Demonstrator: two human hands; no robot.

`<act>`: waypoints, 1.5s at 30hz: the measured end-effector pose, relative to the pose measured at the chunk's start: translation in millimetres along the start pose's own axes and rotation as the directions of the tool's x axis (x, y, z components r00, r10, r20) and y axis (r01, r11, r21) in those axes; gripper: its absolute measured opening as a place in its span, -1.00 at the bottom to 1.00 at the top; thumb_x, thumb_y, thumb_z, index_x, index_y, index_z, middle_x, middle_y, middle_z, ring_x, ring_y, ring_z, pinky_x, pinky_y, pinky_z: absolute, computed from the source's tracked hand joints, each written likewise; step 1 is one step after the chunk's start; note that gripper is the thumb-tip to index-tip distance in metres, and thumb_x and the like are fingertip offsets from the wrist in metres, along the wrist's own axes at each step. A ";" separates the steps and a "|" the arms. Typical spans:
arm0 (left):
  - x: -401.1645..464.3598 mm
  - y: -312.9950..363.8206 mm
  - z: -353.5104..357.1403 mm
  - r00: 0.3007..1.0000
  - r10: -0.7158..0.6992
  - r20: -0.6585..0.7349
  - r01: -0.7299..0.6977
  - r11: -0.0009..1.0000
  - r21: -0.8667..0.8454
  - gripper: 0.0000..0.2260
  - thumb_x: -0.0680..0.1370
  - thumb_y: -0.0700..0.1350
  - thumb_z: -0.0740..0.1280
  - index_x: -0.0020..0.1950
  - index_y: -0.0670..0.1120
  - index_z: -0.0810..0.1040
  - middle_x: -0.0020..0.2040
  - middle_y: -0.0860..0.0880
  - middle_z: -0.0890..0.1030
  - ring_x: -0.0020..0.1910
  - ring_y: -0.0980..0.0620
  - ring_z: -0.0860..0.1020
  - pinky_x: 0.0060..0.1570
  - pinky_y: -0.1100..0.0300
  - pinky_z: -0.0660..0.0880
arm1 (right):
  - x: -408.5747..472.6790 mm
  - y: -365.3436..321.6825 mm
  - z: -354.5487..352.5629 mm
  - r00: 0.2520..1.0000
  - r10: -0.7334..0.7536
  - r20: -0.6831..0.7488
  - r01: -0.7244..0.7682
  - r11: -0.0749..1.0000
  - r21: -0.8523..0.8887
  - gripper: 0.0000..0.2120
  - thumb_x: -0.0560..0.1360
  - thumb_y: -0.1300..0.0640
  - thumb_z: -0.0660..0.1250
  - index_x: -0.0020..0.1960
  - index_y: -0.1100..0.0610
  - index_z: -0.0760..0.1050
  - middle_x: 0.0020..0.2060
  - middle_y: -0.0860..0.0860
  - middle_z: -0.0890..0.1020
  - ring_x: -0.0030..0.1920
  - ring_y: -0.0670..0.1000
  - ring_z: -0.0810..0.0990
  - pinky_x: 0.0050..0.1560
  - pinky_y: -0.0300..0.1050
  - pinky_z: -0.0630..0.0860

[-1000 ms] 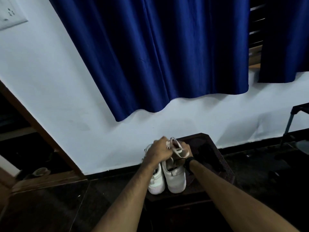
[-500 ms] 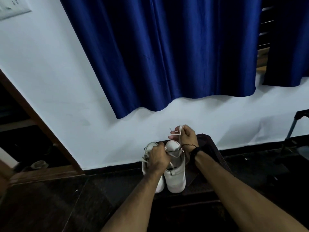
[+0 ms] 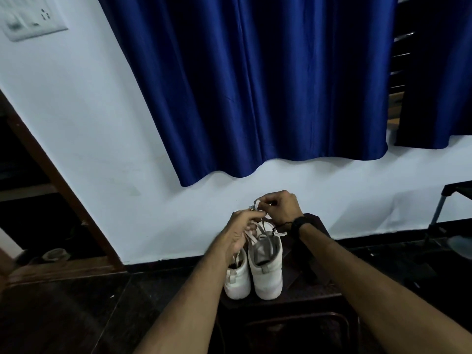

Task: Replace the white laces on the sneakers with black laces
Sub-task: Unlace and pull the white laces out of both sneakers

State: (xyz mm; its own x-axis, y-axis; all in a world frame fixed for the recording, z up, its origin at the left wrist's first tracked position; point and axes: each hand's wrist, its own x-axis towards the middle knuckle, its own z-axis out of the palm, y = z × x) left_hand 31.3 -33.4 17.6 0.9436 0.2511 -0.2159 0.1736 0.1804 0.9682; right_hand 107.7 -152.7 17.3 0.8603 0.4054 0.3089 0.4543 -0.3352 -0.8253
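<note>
Big blue curtain (image 3: 255, 80) hangs over a white wall (image 3: 84, 139) w/ a switch plate (image 3: 28, 21) top left, dark floor (image 3: 58, 315) below; against the wall sits a dark wooden stool (image 3: 301, 300), and the pair of white sneakers (image 3: 255, 272) stands on it side by side, heels toward the camera, touching or nearly so; so we're at the unlacing step, white laces coming out, no black laces visible anywhere in view afaict; the right-side sneaker (image 3: 267, 274) is the one being worked, its white lace (image 3: 263, 229) lifted up in loose loops over the opening; right hand (image 3: 279, 208), black band on the wrist, has fingers curled and pinched on the upper end of that lace just above the shoe; left hand (image 3: 241, 229) is over the top of the shoes w/ fingers curled down at the lace near the eyelets, looks like it's gripping a strand too but it's kinda blurry there; next move imo needs the lace drawn free of the remaining eyelets row by row while one hand steadies the shoe so it doesn't tip off the stool; left sneaker (image 3: 237, 279) looks to have its lace in, so prob early in the job
</note>
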 end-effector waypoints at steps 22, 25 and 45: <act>-61.9 77.7 -121.5 0.814 0.182 -0.552 -0.142 0.983 0.115 -0.85 0.58 -0.13 0.32 -0.18 -0.10 0.56 -0.32 -0.04 0.40 -0.59 0.11 0.24 -0.52 0.32 0.18 | -17.9 -92.2 94.9 0.956 -0.057 0.289 -0.029 0.958 0.287 -0.84 0.61 0.23 0.15 -0.06 0.09 0.47 -0.36 0.02 0.57 -0.44 -0.03 0.53 -0.35 -0.17 0.47; -76.4 45.5 -150.6 0.857 0.027 -0.515 -0.021 1.000 0.017 -0.71 0.57 0.13 0.31 -0.23 -0.02 0.59 -0.34 -0.01 0.45 -0.52 0.09 0.31 -0.50 0.27 0.26 | -26.5 -121.7 138.1 0.913 -0.137 0.383 0.068 0.980 0.186 -0.91 0.61 0.18 0.16 0.03 0.15 0.44 -0.26 0.04 0.62 -0.33 0.01 0.56 -0.24 -0.16 0.48; -70.1 -194.5 -276.9 0.620 -0.497 -0.607 0.263 0.861 -0.436 -0.91 0.63 -0.29 0.21 -0.04 -0.19 0.49 -0.38 -0.18 0.50 -0.75 0.08 0.42 -0.73 0.31 0.32 | -91.4 1.0 324.7 0.543 0.190 0.818 0.291 0.871 -0.396 -0.72 0.51 0.08 0.34 0.15 0.20 0.59 0.12 0.15 0.64 0.16 0.14 0.58 0.12 -0.10 0.47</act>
State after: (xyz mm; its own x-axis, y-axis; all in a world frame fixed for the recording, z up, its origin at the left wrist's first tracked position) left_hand -146.7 177.2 -190.7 0.3281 0.6430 -0.6920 0.2747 0.6360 0.7212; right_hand -45.5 86.0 -165.3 0.3650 0.8519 -0.3755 0.7377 -0.5107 -0.4415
